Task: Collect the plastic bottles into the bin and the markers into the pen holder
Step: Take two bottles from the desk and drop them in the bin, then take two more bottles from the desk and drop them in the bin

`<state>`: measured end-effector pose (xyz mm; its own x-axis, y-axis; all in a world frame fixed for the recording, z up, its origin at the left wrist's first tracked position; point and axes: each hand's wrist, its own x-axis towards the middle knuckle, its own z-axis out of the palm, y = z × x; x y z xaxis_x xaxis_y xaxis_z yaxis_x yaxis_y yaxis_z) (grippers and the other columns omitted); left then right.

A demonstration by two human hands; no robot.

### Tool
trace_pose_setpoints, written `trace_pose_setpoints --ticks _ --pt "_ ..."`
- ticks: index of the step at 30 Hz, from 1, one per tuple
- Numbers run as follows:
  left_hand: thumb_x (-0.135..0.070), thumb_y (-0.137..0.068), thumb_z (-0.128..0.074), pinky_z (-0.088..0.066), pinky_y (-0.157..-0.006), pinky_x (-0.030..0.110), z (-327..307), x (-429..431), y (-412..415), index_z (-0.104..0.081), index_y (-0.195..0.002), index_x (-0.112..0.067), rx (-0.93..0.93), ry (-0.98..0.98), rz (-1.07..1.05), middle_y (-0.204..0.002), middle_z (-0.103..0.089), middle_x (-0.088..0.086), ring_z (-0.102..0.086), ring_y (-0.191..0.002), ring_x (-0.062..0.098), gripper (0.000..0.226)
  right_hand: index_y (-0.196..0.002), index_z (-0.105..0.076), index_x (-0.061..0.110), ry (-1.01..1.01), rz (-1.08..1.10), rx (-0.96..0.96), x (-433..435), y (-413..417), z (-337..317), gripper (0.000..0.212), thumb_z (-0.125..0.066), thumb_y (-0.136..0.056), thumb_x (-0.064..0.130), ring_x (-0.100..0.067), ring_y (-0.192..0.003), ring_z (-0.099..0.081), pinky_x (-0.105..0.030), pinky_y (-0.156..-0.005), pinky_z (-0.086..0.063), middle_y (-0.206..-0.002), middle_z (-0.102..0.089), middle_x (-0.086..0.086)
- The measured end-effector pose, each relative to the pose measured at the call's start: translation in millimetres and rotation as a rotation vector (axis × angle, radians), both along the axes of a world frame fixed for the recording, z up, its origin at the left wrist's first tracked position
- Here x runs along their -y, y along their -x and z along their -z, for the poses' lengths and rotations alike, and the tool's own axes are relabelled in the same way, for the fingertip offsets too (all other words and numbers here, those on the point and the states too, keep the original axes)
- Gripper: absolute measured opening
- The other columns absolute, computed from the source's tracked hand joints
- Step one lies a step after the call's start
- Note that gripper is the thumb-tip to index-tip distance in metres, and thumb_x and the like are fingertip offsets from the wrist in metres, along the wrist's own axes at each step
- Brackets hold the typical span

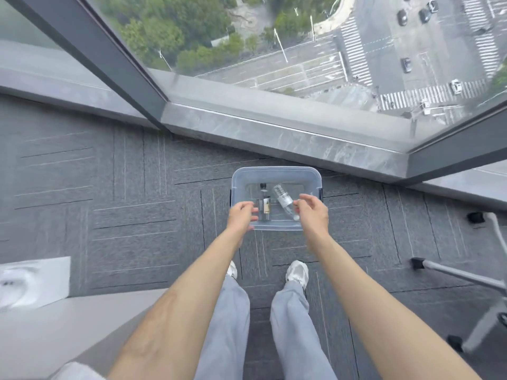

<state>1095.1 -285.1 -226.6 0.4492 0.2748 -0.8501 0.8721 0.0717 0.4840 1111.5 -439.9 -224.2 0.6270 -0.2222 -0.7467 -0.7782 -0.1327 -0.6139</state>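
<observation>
Bin (275, 174): clear plastic, on grey carpet (109, 215) below a window ledge (274, 133).
Bottles: a black-capped bottle (265, 204) and a clear bottle (284, 200) lie inside the bin.
Left hand (241, 215): fingers loosely curled, empty, over the bin's near left rim.
Right hand (312, 211): fingers half curled, holding nothing, above the bin's right side.

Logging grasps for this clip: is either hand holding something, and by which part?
Nothing is clearly held. The left hand and right hand hover, fingers loosely curled, over the clear bin; both bottles lie inside it.
</observation>
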Motion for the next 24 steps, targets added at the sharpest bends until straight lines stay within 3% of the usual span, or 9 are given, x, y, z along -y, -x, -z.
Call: trace_pose_setpoints --ticks 3,6,8,11,15,19,24 --pt "-0.018 -0.100 -0.038 -0.048 -0.087 0.037 -50 0 21 -0.056 -0.118 -0.015 0.062 0.023 -0.157 -0.107 -0.064 0.001 -0.061 -0.089 0.017 0.025 -0.113 -0.064 0.023 -0.036 -0.033 0.028 0 10 -45 0.023 -0.051 -0.093 0.020 -0.016 -0.102 -0.067 -0.039 -0.097 -0.050 -0.106 -0.072 0.003" --pt "-0.020 -0.100 -0.039 -0.049 -0.094 0.042 -77 0 25 -0.056 -0.114 -0.018 0.118 0.009 -0.196 -0.107 -0.065 0.001 -0.062 -0.094 0.018 0.022 -0.120 -0.064 0.018 -0.051 -0.033 0.030 -3 7 -68 0.028 -0.048 -0.097 0.018 -0.016 -0.103 -0.067 -0.036 -0.096 -0.051 -0.104 -0.072 0.005" --pt "-0.020 -0.100 -0.040 -0.050 -0.090 0.040 -139 -23 81 -0.057 -0.116 -0.018 0.209 -0.027 -0.431 -0.106 -0.065 0.000 -0.062 -0.094 0.017 0.023 -0.118 -0.064 0.018 -0.110 -0.248 0.088 -30 36 -137 0.026 -0.049 -0.097 0.017 -0.015 -0.101 -0.067 -0.034 -0.091 -0.052 -0.105 -0.073 0.003" --pt "-0.018 -0.098 -0.041 -0.051 -0.080 0.035 -151 -23 86 -0.058 -0.112 -0.019 0.208 -0.050 -0.449 -0.105 -0.066 -0.001 -0.063 -0.091 0.016 0.022 -0.117 -0.064 0.015 -0.134 -0.241 0.127 -39 35 -145 0.026 -0.049 -0.096 0.015 -0.014 -0.097 -0.067 -0.033 -0.087 -0.052 -0.105 -0.073 -0.001" --pt "-0.017 -0.098 -0.041 -0.052 -0.068 0.030 -192 -50 133 -0.059 -0.110 -0.019 0.304 -0.108 -0.657 -0.102 -0.067 -0.001 -0.063 -0.082 0.014 0.022 -0.115 -0.065 0.013 -0.262 -0.437 0.184 -89 72 -187 0.025 -0.049 -0.095 0.016 -0.015 -0.094 -0.068 -0.039 -0.094 -0.052 -0.098 -0.073 0.000" --pt "-0.019 -0.096 -0.042 -0.052 -0.073 0.035 -228 -72 204 -0.061 -0.107 -0.021 0.427 -0.189 -0.860 -0.103 -0.068 -0.002 -0.062 -0.082 0.015 0.022 -0.108 -0.066 0.022 -0.357 -0.720 0.282 -149 127 -225 0.022 -0.054 -0.089 0.022 -0.011 -0.091 -0.070 -0.038 -0.090 -0.054 -0.096 -0.074 0.003" --pt "-0.016 -0.095 -0.041 -0.047 -0.067 0.029 -260 -93 333 -0.061 -0.096 -0.023 0.479 -0.331 -1.202 -0.091 -0.067 -0.005 -0.061 -0.074 0.013 0.021 -0.107 -0.067 0.019 -0.512 -0.928 0.326 -203 234 -267 0.020 -0.055 -0.091 0.016 -0.010 -0.086 -0.070 -0.037 -0.089 -0.054 -0.097 -0.074 0.001"
